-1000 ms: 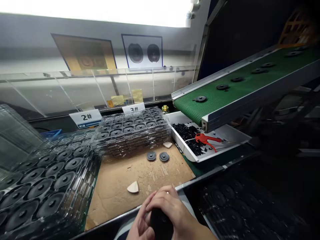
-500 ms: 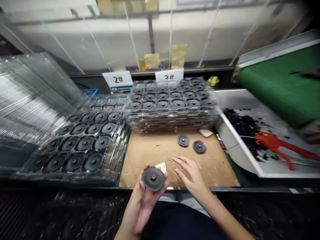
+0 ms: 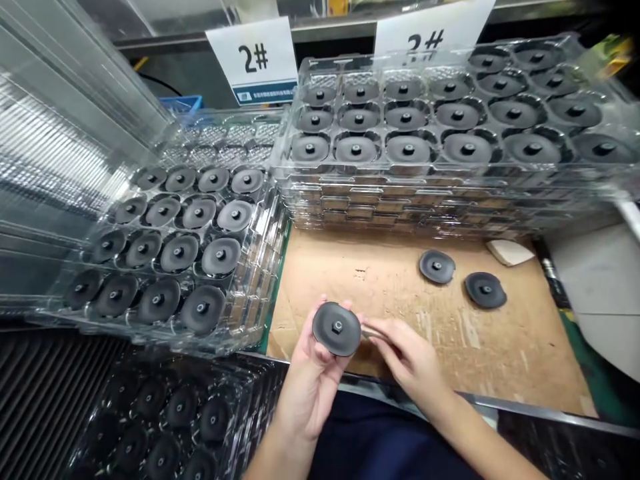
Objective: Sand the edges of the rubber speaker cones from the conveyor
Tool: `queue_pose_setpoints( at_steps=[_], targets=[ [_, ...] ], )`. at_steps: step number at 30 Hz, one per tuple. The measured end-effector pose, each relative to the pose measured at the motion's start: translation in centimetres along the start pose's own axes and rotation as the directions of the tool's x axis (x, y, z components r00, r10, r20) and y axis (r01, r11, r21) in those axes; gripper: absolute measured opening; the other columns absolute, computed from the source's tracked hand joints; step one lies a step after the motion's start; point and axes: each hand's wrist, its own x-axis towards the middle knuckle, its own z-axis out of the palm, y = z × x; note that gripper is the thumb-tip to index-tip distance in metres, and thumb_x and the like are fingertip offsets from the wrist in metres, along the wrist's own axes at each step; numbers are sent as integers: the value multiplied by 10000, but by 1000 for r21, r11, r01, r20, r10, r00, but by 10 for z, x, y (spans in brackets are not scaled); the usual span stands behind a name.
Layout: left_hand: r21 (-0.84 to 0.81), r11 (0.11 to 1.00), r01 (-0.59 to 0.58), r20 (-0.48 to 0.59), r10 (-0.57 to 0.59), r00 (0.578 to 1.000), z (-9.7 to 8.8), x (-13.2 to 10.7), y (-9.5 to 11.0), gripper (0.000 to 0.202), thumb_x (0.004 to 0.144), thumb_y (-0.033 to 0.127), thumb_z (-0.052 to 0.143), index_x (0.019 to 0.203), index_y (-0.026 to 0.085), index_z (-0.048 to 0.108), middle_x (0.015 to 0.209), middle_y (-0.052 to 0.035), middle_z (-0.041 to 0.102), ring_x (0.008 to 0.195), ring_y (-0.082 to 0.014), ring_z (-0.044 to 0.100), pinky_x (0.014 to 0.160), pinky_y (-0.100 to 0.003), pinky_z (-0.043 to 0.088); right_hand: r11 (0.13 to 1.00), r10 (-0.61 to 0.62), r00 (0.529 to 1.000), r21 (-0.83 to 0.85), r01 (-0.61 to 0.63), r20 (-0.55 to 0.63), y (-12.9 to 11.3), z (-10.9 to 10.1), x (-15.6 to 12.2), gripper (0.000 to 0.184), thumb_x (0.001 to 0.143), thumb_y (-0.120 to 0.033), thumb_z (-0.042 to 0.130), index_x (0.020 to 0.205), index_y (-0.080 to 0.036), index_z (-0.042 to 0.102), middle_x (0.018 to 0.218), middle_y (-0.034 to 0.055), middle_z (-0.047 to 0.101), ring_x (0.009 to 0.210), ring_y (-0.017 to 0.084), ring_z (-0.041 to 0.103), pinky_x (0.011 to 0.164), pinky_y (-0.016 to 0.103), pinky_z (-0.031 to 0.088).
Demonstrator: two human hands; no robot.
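My left hand holds a dark grey rounded disc by its edge, with the side bearing a central stud facing up. Close against the disc's right edge, my right hand is closed in a pinch. Something thin shows between its fingertips, seen edge-on, and I cannot make out what it is. On the brown cardboard lie two similar discs, one grey and one darker. A cream pad with rounded corners lies behind them.
Stacked clear trays of discs stand at the left and back. Number cards stand behind them. More trayed discs sit low at left. A white bin wall borders the right.
My right hand has come left to the disc's edge, and its fingers have closed. The cream piece seen beside my left hand no longer shows there. The view has moved closer and leftward.
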Motion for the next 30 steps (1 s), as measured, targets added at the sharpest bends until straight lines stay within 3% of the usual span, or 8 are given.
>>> queue_pose_setpoints(
  at_steps=[4,7,10,13,15,20,24,30],
  targets=[
    [7,1000,26,-19,-26,999,0,8,2,572,561,304,825,1101,240,647,1181,-73,663,1098,-256,613,931,-313,495,998,53,998,12,-54,28,-9,-17,5,177,904,-249,514,984,-220,669,799,33,673,729,156,647,655,256,535],
    [23,999,29,-25,-28,999,2,12,1,584,534,299,841,1085,251,653,1176,-65,667,1061,-234,629,893,-288,512,996,92,992,22,-91,-80,-37,-34,22,208,910,-229,511,1091,-228,613,996,51,672,871,160,635,727,264,519],
    [68,995,78,-30,-76,997,5,11,0,537,559,297,834,1066,246,665,1058,-42,708,940,-173,663,802,-220,529,992,-113,982,35,120,-150,-75,-44,37,275,903,-164,489,1169,-174,560,1014,71,663,925,168,602,799,291,490],
    [108,986,130,-37,-127,991,6,8,2,507,557,254,840,1039,253,680,1011,-28,723,921,-165,667,791,-208,530,973,-227,972,66,223,56,-99,-43,44,246,894,-115,446,1087,-134,597,852,57,664,779,163,591,712,294,485],
    [114,988,103,-31,-100,995,7,6,3,517,501,250,865,990,264,698,990,-9,731,918,-169,670,796,-206,530,980,-197,965,60,190,175,-103,-42,47,224,892,-108,443,1022,-151,620,842,42,666,736,155,583,674,290,471],
    [158,982,105,59,-115,992,11,1,6,387,534,257,850,902,233,731,845,6,747,855,-143,676,847,-200,503,946,-323,942,-41,321,-95,-102,-40,42,237,895,-106,423,1045,-76,604,810,85,656,723,174,563,674,320,448],
    [166,983,80,86,-96,992,10,-3,7,591,448,297,874,1013,297,699,1019,9,737,927,-170,672,869,-229,503,949,-309,950,82,306,33,-104,-45,30,209,870,-73,455,998,-130,611,791,37,662,678,130,562,637,252,457],
    [205,973,109,149,-141,979,14,-9,2,531,459,357,861,962,257,721,970,-12,739,1008,-197,641,958,-257,442,947,-320,942,-13,320,-105,-107,-48,25,225,892,-108,435,1039,-90,604,795,72,645,709,163,558,659,299,462]
  ],
)
